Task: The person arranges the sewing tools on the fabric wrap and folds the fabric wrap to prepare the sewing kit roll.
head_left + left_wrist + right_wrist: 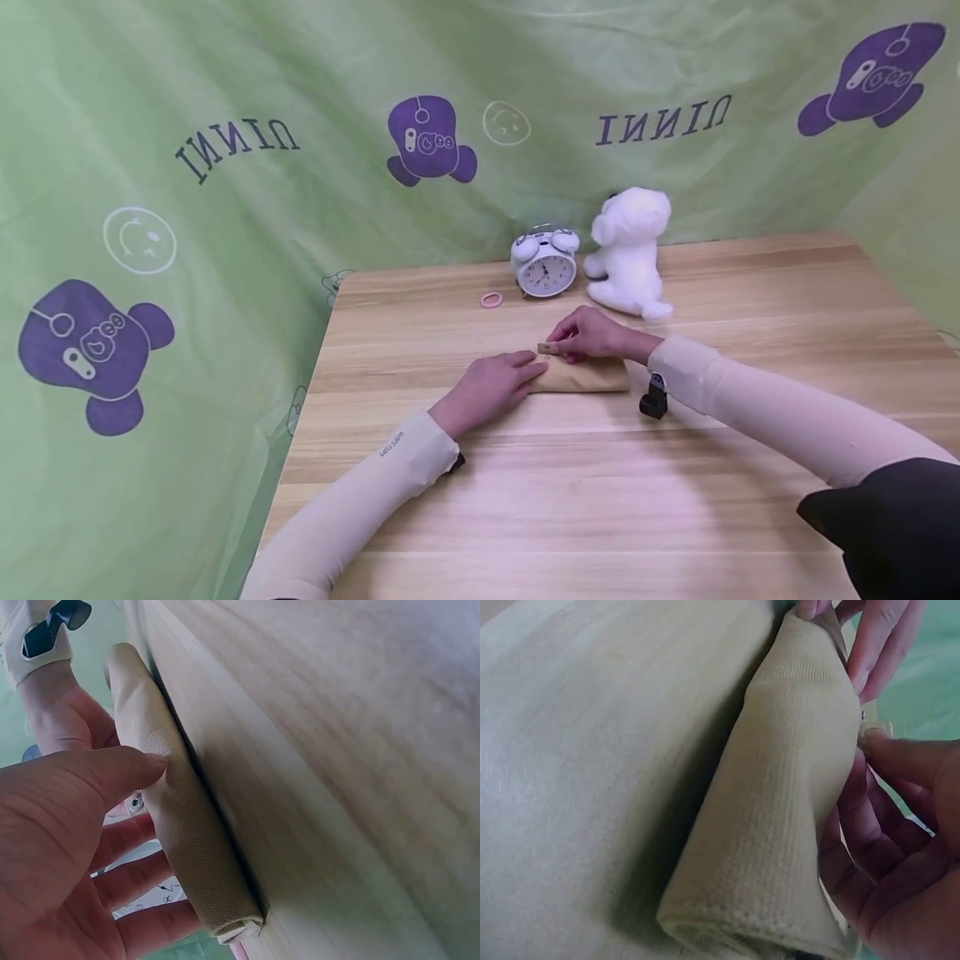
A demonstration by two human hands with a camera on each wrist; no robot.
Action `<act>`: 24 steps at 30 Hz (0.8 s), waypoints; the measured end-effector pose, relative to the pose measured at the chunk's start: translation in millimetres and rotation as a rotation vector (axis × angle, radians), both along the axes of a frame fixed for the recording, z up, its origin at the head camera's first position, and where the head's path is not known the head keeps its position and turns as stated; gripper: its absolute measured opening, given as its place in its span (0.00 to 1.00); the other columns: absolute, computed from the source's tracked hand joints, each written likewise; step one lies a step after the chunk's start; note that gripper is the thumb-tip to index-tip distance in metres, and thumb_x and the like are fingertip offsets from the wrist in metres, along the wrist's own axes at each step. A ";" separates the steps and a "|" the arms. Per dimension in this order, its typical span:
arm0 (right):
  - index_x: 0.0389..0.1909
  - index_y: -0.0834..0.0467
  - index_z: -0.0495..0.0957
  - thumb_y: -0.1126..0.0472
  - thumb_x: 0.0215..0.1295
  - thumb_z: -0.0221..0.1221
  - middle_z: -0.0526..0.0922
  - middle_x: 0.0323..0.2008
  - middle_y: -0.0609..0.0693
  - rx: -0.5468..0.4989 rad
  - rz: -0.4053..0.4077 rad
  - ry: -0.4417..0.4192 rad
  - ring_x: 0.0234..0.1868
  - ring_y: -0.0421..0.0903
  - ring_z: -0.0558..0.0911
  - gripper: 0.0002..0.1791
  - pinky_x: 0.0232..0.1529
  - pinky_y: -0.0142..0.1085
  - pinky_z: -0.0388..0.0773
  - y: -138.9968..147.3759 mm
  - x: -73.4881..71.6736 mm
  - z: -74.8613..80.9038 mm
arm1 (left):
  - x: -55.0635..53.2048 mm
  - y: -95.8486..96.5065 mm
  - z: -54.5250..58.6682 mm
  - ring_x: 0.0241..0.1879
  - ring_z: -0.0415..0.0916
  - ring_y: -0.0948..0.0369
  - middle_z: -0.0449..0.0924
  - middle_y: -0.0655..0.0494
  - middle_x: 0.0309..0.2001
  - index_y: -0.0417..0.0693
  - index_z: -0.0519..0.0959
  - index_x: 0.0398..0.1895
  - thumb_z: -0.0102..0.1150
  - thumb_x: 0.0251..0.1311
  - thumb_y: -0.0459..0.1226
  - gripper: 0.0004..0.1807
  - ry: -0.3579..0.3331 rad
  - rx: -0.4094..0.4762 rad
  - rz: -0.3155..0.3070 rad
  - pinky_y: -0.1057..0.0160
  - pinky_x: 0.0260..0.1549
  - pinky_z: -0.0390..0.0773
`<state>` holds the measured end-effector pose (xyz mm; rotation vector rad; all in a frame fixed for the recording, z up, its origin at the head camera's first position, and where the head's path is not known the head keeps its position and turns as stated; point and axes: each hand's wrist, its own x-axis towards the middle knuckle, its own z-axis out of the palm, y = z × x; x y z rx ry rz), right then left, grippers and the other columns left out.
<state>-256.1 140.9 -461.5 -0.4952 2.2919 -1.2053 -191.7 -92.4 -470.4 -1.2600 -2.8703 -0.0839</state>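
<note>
A rolled tan cloth case [585,377] lies on the wooden table, its woven side filling much of the right wrist view. My left hand [491,387] holds its left part, with the thumb [142,766] against the near side and the fingers over the top and far side. Between thumb and fingers, my right hand [596,333] pinches a small tan tab [545,347] above the roll. A small metal snap [136,803] shows beyond the roll in the left wrist view. The right fingers partly hide the far side of the case.
Behind the hands stand a white twin-bell alarm clock [547,271] and a white plush dog [633,250]. A pink ring-shaped band [491,299] lies left of the clock. A green printed curtain [300,75] hangs along the back edge of the table [525,517].
</note>
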 end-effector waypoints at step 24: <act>0.42 0.57 0.88 0.65 0.66 0.62 0.90 0.37 0.47 0.133 0.371 0.741 0.40 0.42 0.88 0.08 0.45 0.39 0.84 3.2 16.2 -2.1 | -3.0 -0.5 -1.7 0.54 0.84 0.58 0.77 0.64 0.66 0.67 0.75 0.67 0.54 0.71 0.46 0.21 -0.058 0.024 0.061 0.57 0.33 0.84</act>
